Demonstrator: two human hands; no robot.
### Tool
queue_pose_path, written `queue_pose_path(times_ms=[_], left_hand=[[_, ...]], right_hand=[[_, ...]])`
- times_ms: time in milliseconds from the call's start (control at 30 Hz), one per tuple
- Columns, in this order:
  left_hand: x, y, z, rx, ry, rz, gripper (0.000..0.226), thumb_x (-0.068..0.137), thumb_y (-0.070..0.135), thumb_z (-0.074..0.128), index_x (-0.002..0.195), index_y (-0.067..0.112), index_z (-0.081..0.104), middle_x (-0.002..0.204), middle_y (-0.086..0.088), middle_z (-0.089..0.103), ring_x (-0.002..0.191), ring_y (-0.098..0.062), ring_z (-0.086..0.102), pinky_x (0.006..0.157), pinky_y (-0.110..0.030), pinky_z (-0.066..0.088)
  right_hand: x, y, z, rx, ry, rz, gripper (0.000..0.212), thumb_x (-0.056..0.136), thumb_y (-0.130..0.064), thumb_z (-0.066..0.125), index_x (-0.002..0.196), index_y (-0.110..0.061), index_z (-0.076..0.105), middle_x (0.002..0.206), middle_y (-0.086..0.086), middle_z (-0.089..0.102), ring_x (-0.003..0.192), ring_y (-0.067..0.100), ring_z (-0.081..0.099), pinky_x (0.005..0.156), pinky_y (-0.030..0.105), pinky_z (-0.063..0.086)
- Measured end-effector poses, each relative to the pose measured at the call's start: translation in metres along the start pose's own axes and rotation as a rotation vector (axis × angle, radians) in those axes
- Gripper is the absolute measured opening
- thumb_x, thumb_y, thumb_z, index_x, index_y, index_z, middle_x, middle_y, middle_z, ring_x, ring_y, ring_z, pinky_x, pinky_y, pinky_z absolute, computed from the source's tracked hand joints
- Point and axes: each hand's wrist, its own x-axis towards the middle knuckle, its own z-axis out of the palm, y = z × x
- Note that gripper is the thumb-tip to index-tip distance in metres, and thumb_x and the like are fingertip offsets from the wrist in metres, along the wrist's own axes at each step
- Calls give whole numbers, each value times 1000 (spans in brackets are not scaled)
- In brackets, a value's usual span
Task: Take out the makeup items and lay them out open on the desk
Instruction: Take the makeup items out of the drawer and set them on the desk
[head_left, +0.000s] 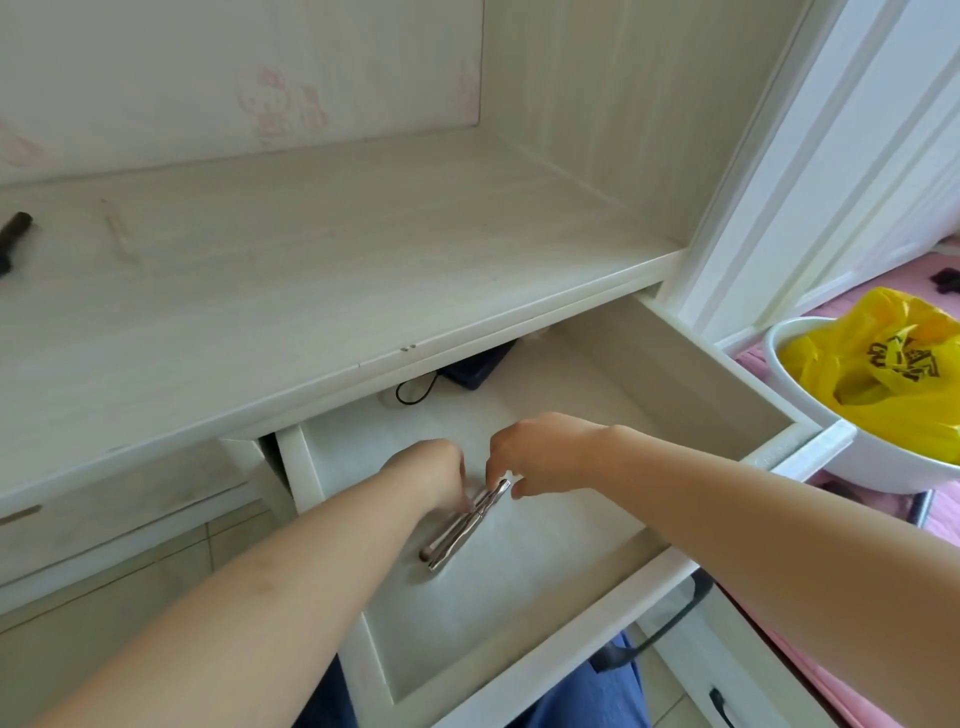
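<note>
Home bedroom, white desk (311, 270), pink bedding (935, 499)

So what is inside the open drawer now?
Inside the drawer lie slim silver makeup sticks, with the left hand and right hand on them. At the back a dark box and a cord show; the desk top covers the rest.

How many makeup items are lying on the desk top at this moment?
2 that I can see: a dark item at the left edge, partly cut off, and a thin pale stick a little to its right. More may lie outside the frame.
</note>
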Motion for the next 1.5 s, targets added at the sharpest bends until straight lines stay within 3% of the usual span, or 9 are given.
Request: queue_pose_path(times_ms=[367, 533, 733, 833, 1000, 1200, 1300, 1367, 1500], left_hand=[[-4, 4, 0, 260, 38, 51, 20, 83, 3, 49, 96, 12, 61, 104, -9, 62, 93, -28, 60, 66, -30, 40], [-2, 1, -3, 213, 42, 38, 22, 84, 6, 53, 102, 12, 63, 106, -8, 62, 94, -27, 59, 69, -30, 43], [-8, 3, -9, 217, 37, 61, 11, 81, 8, 54, 88, 8, 63, 97, -14, 64, 95, -29, 62, 68, -31, 46], [-13, -1, -20, 56, 43, 62, 17, 81, 12, 55, 92, 12, 68, 95, -10, 68, 90, -27, 63, 66, -27, 45], [-29, -7, -42, -517, -42, 128, 10, 84, 10, 61, 87, 16, 69, 96, -6, 69, 88, -17, 66, 72, -27, 57], [-61, -13, -62, -864, -77, 227, 11, 85, 10, 64, 95, 14, 66, 92, 4, 70, 80, -3, 68, 68, -21, 57], [-77, -18, -77, -1009, -84, 270, 9, 86, 11, 66, 93, 15, 66, 93, 3, 72, 85, -5, 70, 65, -20, 55], [-86, -24, -88, -1093, -60, 297, 10, 86, 9, 66, 94, 13, 66, 91, 3, 74, 86, -8, 71, 65, -22, 56], [-96, -39, -108, -1192, 49, 314, 9, 86, 7, 64, 95, 10, 63, 90, -3, 76, 88, -16, 72, 78, -31, 58]], right_hand=[[17, 3, 15, -165, -51, -73, 23, 90, -23, 56, 112, -23, 60, 110, 1, 59, 101, 25, 56, 82, 37, 48], [18, 5, 17, -181, -69, -75, 23, 90, -21, 55, 112, -20, 60, 110, 2, 60, 99, 25, 56, 82, 37, 48], [11, 13, 15, -172, -60, -64, 23, 91, -21, 52, 113, -21, 59, 110, 2, 60, 99, 25, 57, 80, 35, 46], [-3, 23, 9, -125, -1, -29, 21, 91, -23, 52, 111, -23, 59, 110, 0, 59, 96, 23, 57, 77, 32, 43], [-40, 36, -3, 88, 96, 84, 17, 91, -28, 55, 107, -27, 60, 106, -11, 58, 93, 12, 56, 73, 22, 36], [-81, 29, -10, 446, 297, 195, 9, 85, -31, 64, 90, -38, 62, 90, -17, 62, 83, 5, 58, 73, 21, 44], [-94, 20, -18, 661, 383, 245, 16, 82, -28, 68, 82, -44, 62, 84, -13, 68, 80, 3, 62, 76, 21, 47], [-95, 13, -27, 828, 444, 248, 22, 81, -16, 68, 82, -38, 66, 78, -11, 71, 75, 5, 64, 79, 25, 50], [-84, -7, -52, 1118, 500, 196, 14, 83, -6, 66, 83, -20, 66, 72, -7, 68, 66, 6, 66, 67, 21, 54]])
